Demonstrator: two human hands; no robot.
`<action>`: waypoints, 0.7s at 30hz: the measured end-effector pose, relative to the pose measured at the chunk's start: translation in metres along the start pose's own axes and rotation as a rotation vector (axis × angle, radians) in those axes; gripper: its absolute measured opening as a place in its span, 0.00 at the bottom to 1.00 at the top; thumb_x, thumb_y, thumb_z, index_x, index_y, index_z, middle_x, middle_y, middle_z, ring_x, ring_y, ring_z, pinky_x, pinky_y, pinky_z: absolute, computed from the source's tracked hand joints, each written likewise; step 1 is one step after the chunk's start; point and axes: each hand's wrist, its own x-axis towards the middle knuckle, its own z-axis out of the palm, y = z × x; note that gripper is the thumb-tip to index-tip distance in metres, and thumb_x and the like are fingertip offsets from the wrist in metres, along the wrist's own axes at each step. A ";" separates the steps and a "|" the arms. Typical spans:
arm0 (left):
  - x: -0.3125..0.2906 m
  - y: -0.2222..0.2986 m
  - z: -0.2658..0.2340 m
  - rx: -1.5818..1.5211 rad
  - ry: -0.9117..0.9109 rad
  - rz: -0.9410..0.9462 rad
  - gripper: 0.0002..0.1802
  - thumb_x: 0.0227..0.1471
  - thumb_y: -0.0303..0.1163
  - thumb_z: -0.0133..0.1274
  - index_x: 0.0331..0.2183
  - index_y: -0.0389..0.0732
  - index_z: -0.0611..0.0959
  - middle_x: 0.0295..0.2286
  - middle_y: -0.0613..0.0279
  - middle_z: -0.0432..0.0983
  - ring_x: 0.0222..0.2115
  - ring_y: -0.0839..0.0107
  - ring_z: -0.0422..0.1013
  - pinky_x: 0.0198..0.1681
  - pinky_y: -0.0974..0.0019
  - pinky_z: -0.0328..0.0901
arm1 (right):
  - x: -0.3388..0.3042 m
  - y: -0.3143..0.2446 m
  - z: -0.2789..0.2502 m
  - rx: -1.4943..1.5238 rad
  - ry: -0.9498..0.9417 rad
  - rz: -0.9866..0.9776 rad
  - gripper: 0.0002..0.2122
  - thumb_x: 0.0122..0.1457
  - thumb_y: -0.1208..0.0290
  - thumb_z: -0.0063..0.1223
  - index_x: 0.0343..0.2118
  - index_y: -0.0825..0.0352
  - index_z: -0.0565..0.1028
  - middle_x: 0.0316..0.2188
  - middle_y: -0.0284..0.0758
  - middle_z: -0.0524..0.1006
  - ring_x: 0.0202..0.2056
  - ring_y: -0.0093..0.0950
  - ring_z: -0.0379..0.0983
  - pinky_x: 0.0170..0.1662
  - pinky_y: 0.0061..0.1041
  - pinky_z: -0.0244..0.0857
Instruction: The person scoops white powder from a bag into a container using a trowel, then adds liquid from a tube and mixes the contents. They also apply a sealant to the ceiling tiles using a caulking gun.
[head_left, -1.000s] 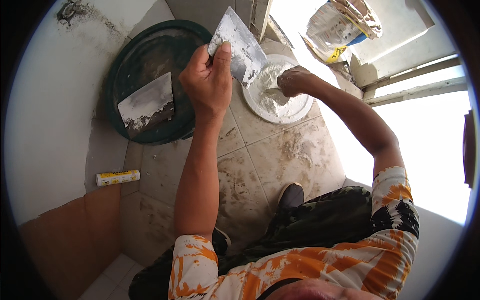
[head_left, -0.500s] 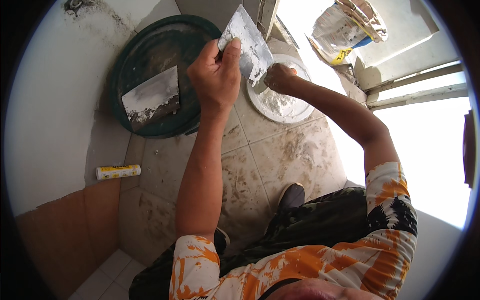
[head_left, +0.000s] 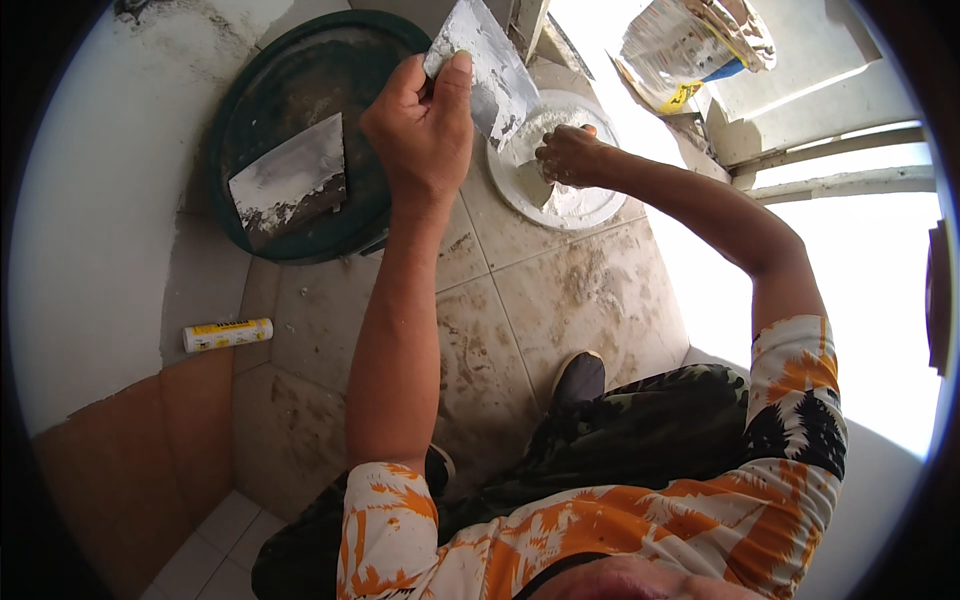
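Note:
My left hand (head_left: pixel 425 130) is closed round the near edge of a flat metal plastering trowel (head_left: pixel 490 65), its thumb on the face. White plaster smears the blade. My right hand (head_left: pixel 575 155) is closed low over a round white basin (head_left: pixel 507 190) of white plaster (head_left: pixel 570 203), to the right of the trowel and apart from it. It grips what looks like a putty knife (head_left: pixel 537 180); an orange end shows above the fist, and its grip is mostly hidden. A second plaster-smeared trowel (head_left: pixel 292 170) lies on a large round green tub (head_left: pixel 235 235) at the left.
A yellow-and-white cylinder (head_left: pixel 228 335) lies by the left wall. An open, crumpled bag (head_left: pixel 680 55) stands at the upper right, near a window frame (head_left: pixel 830 180). Dirty floor tiles (head_left: pixel 560 290) stretch between the basin and my shoe (head_left: pixel 580 380).
My right hand has come away from the trowel's edge, down and right over the basin. My left hand and trowel sit slightly higher in view, as does the whole scene.

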 end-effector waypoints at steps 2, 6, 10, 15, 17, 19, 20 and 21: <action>0.000 0.004 0.001 -0.006 0.004 -0.021 0.15 0.58 0.35 0.60 0.25 0.35 0.79 0.17 0.70 0.73 0.17 0.84 0.65 0.19 0.75 0.64 | -0.005 -0.003 0.010 -0.092 0.005 0.007 0.07 0.49 0.66 0.62 0.32 0.53 0.79 0.33 0.24 0.77 0.41 0.27 0.74 0.45 0.32 0.64; -0.001 0.009 0.001 -0.070 0.034 -0.067 0.17 0.57 0.33 0.61 0.23 0.33 0.75 0.15 0.69 0.68 0.20 0.84 0.59 0.23 0.73 0.60 | -0.015 -0.014 0.012 -0.433 -0.055 0.037 0.07 0.45 0.67 0.63 0.29 0.52 0.78 0.31 0.22 0.75 0.40 0.27 0.73 0.43 0.34 0.61; 0.000 0.006 0.001 -0.062 0.037 -0.057 0.18 0.57 0.33 0.61 0.22 0.33 0.75 0.16 0.70 0.68 0.20 0.84 0.59 0.23 0.74 0.60 | -0.035 -0.012 0.012 -0.458 -0.027 0.104 0.08 0.33 0.66 0.62 0.20 0.54 0.75 0.29 0.29 0.75 0.37 0.30 0.71 0.40 0.34 0.60; 0.001 0.001 -0.001 -0.021 0.023 -0.011 0.15 0.58 0.35 0.60 0.26 0.34 0.79 0.17 0.69 0.73 0.17 0.84 0.65 0.19 0.75 0.64 | -0.042 -0.001 -0.030 -0.085 -0.126 0.213 0.03 0.51 0.64 0.58 0.29 0.50 0.80 0.27 0.25 0.76 0.38 0.28 0.74 0.42 0.31 0.63; 0.002 -0.001 -0.001 0.023 0.006 0.022 0.14 0.59 0.36 0.60 0.27 0.35 0.81 0.18 0.69 0.76 0.16 0.84 0.68 0.17 0.75 0.66 | -0.050 -0.002 -0.032 0.119 -0.008 0.291 0.06 0.57 0.63 0.54 0.35 0.49 0.81 0.28 0.25 0.77 0.38 0.28 0.74 0.42 0.32 0.64; 0.002 0.000 0.001 0.068 -0.006 0.028 0.15 0.59 0.36 0.60 0.27 0.35 0.81 0.18 0.69 0.76 0.16 0.84 0.69 0.17 0.75 0.66 | -0.041 -0.013 -0.022 0.173 -0.113 0.396 0.10 0.64 0.61 0.48 0.44 0.47 0.79 0.31 0.26 0.79 0.39 0.30 0.75 0.45 0.32 0.65; 0.001 0.002 0.001 0.046 0.009 0.018 0.16 0.58 0.35 0.60 0.25 0.35 0.78 0.17 0.69 0.72 0.17 0.84 0.65 0.18 0.74 0.63 | -0.039 -0.019 -0.029 0.139 -0.088 0.348 0.09 0.64 0.61 0.48 0.43 0.49 0.79 0.30 0.27 0.79 0.37 0.30 0.75 0.44 0.32 0.64; 0.000 0.006 0.002 0.025 0.024 0.007 0.17 0.57 0.34 0.61 0.23 0.34 0.75 0.15 0.68 0.68 0.17 0.83 0.61 0.20 0.74 0.61 | -0.036 -0.022 -0.032 0.104 -0.064 0.299 0.09 0.64 0.61 0.48 0.42 0.50 0.79 0.29 0.27 0.79 0.35 0.30 0.75 0.42 0.33 0.64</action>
